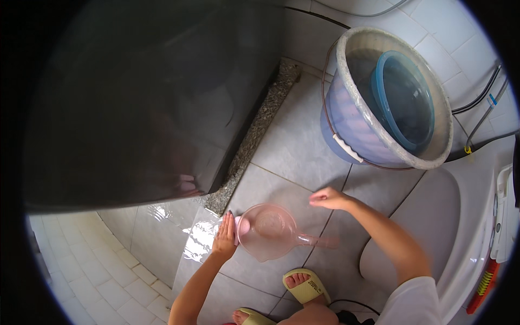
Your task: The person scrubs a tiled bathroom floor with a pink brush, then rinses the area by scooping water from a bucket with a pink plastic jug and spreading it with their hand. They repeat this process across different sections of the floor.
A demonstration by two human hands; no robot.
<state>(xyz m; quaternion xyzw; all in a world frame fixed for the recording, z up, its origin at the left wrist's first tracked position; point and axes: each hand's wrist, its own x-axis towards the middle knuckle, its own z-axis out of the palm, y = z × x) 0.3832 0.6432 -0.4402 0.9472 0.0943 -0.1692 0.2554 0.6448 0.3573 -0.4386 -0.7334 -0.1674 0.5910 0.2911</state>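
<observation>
A pink translucent plastic dipper (268, 231) with a handle pointing right is before me, over the grey tiled floor. My left hand (226, 235) lies along the outside of its left rim, palm against a pink object (242, 226), perhaps a sponge or cloth, partly seen through the dipper wall. Whether the fingers grip it, I cannot tell. Above the dipper's handle, my right hand (327, 198) is raised with its fingers curled, apart from the dipper; nothing shows in it.
A large bucket (353, 118) holding water and a blue basin (380, 81) stands at upper right. A dark glossy panel (134, 105) and a granite edge (256, 142) are at left. At right are a white toilet (467, 211) and an orange brush (483, 286).
</observation>
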